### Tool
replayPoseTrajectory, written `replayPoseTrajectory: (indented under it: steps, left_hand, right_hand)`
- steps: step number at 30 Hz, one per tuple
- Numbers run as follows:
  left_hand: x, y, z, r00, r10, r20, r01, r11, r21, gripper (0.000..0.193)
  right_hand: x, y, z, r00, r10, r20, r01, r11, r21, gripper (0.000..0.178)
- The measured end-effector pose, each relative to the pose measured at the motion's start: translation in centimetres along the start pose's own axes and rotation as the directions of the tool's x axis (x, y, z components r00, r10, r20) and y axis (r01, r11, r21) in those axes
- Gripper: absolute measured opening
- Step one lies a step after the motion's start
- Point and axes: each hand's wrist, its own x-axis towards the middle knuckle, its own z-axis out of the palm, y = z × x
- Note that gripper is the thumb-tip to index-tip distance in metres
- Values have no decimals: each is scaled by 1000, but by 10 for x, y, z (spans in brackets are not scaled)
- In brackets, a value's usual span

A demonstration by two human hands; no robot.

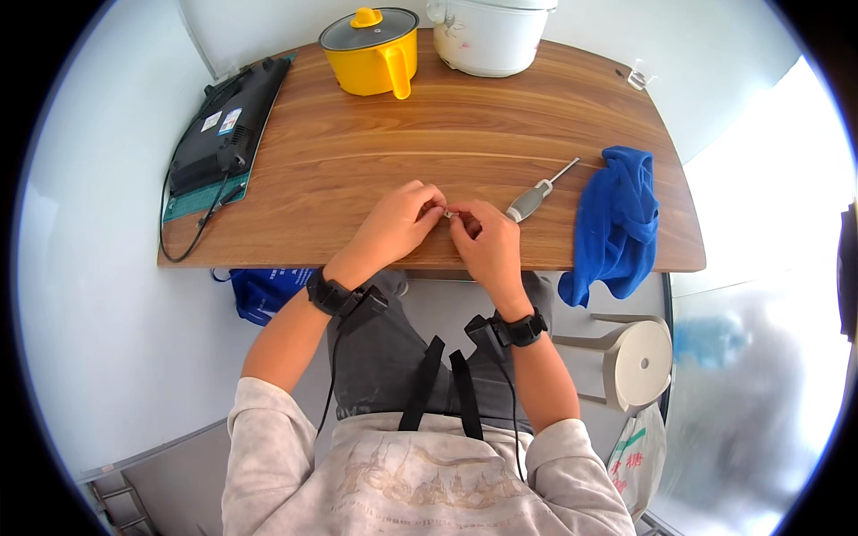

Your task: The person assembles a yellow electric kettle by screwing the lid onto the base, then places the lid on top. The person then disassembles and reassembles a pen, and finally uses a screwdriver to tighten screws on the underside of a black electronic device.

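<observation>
Close to the table's front edge, my left hand (404, 219) and my right hand (487, 241) meet fingertip to fingertip. Between them is a tiny pale, metallic-looking piece (448, 213), too small for me to tell its kind. Thumb and forefinger of each hand pinch at it from either side. Just right of my right hand lies a screwdriver (529, 202) with a grey and white handle, its shaft slanting away to the far right. Nothing touches the screwdriver.
A blue cloth (617, 219) hangs over the table's front right edge. At the left, a black appliance (219, 134) with a cord rests on a green mat (189, 204). A yellow lidded pot (371, 67) and a white cooker (490, 37) stand at the back. Below right is a stool (639, 364).
</observation>
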Motion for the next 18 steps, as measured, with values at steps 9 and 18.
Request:
replayPoseTrajectory:
  steps: [9, 18]
  left_hand:
    - [7, 10, -5, 949, -259, 182, 313, 847, -430, 13]
    - [-12, -11, -47, 908, -267, 323, 418, 635, -649, 12]
  right_hand:
    - [9, -9, -17, 986, 144, 82, -156, 971, 179, 12]
    - [0, -43, 14, 999, -1, 49, -5, 993, 120, 12]
